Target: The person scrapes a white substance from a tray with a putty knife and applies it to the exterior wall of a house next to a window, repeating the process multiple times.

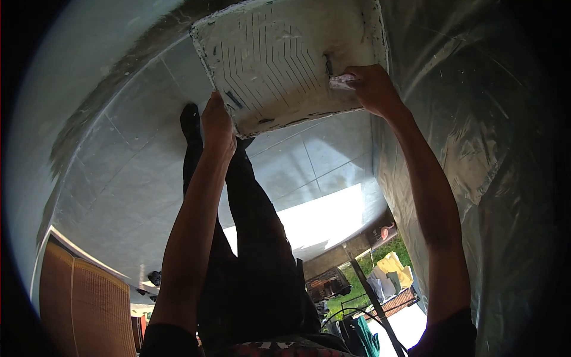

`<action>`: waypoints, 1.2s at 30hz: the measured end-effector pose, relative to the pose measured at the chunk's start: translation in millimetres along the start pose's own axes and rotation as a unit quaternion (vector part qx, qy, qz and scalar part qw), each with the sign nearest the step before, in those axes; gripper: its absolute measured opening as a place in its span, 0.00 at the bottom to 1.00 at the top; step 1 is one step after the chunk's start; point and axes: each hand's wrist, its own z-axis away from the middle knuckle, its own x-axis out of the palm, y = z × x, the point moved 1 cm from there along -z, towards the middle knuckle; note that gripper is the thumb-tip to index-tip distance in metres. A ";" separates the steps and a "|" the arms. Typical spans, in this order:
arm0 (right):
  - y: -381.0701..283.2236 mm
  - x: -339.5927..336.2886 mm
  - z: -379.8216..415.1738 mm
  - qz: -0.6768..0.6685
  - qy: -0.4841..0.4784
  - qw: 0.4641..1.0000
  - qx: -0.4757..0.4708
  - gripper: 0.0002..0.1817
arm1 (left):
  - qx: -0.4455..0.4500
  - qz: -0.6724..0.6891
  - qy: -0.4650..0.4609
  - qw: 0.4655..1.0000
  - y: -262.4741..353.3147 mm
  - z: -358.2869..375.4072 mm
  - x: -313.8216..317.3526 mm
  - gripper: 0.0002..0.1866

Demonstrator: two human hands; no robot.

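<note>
A paint tray (279, 71), off-white and smeared, with dark ribbed lines and dark marks along its rim, is held up at the top of the view. My left hand (217, 122) is closed around its lower left edge. At the tray's right side, my right hand (376, 90) pinches a crumpled whitish rag (343, 82) against the inner surface. A short dark mark (328, 64) shows on the tray beside the rag. The fingertips of my left hand are partly hidden behind the tray's edge.
Plastic sheeting (476, 149) hangs along the right. My legs (256, 202) stand on a grey tiled floor (131, 160) with a bright sunlit patch (327, 217). A brown woven panel (89, 297) is at lower left. Grass (398, 253) and hanging clothes (389, 276) show at lower right.
</note>
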 end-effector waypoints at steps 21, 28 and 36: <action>-2.6 8.6 6.1 0.075 -0.007 0.992 -0.098 0.10 | -0.005 -0.037 0.035 0.999 5.6 6.3 7.3 0.24; 5.1 8.3 3.2 -0.021 0.009 0.998 -0.058 0.09 | -0.035 -0.067 0.069 0.995 18.5 17.7 19.0 0.24; -0.2 6.4 0.1 -0.044 -0.062 0.997 0.015 0.10 | -0.026 -0.089 0.033 0.995 3.6 0.4 -0.3 0.25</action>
